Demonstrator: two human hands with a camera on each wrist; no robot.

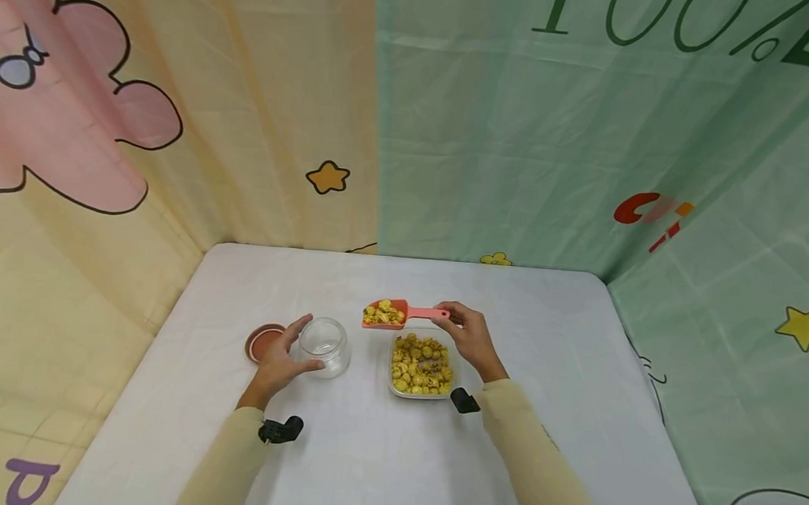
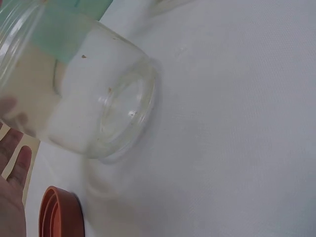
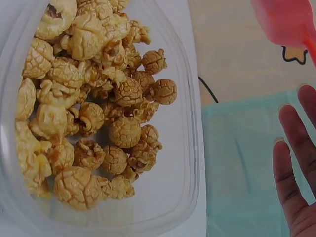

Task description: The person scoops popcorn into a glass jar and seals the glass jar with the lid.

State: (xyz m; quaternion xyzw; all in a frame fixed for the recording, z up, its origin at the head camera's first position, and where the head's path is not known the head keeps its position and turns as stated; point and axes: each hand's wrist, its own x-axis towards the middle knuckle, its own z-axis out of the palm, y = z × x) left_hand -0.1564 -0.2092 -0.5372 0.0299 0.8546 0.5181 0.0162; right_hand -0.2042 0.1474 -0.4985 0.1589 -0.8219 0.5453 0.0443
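My right hand [image 1: 470,335] pinches the handle end of a pink scoop [image 1: 423,313] loaded with yellow popcorn [image 1: 383,313]. The scoop is held level above the far edge of a clear plastic container [image 1: 420,396], which holds more popcorn [image 3: 123,133]. On the left, a clear glass jar [image 1: 324,349] stands upright without its lid; a few crumbs cling to its inside in the left wrist view. My left hand [image 1: 282,364] is spread around the jar's left side, thumb toward its near side and fingers behind. The reddish-brown lid [image 2: 68,213] lies left of the jar, partly hidden by that hand.
A white cloth covers the table [image 1: 357,458]. Printed curtains [image 1: 480,149] hang behind it and along both sides. Black wrist-camera mounts [image 1: 281,429] stick out inward from both sleeves, the right one close beside the popcorn container.
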